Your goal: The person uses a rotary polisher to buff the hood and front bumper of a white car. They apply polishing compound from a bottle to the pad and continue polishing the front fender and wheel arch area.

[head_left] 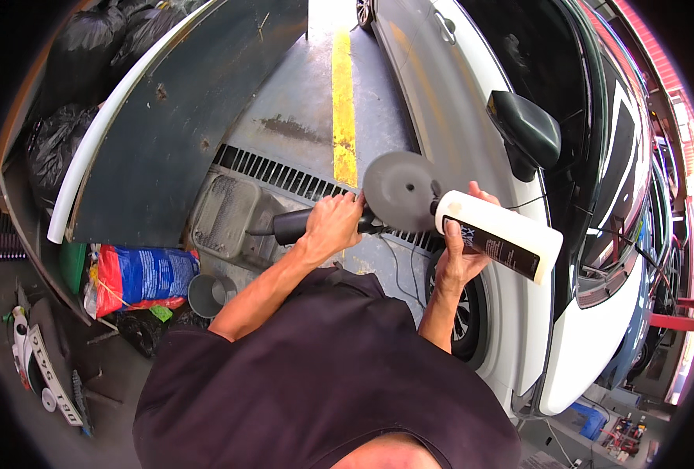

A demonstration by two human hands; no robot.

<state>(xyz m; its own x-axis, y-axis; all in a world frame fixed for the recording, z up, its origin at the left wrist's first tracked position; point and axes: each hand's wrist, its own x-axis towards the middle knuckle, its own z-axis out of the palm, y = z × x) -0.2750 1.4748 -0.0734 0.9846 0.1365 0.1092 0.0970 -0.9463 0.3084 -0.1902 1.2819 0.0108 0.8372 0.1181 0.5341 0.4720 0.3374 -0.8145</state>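
My left hand (pixel 334 224) is closed around the black body of a power polisher (pixel 290 227). Its round grey foam pad (pixel 398 184) faces up, with a small dark hole at the centre. In my right hand (pixel 460 262) is a white plastic bottle (pixel 511 230) with a dark label, tilted so its dark cap end points left, at the pad's right edge. Whether any liquid is coming out cannot be seen. Just right of both hands stands a white car (pixel 534 328) with a greyish, dull-looking side panel (pixel 441 86).
A black wing mirror (pixel 525 134) juts out near the bottle. A cord (pixel 398 270) hangs below the polisher. To the left are a dark panel (pixel 182 117), a grey plastic step (pixel 225 215), a blue-red bag (pixel 155 273) and a bucket (pixel 208 295). A drain grate (pixel 276 178) crosses the floor.
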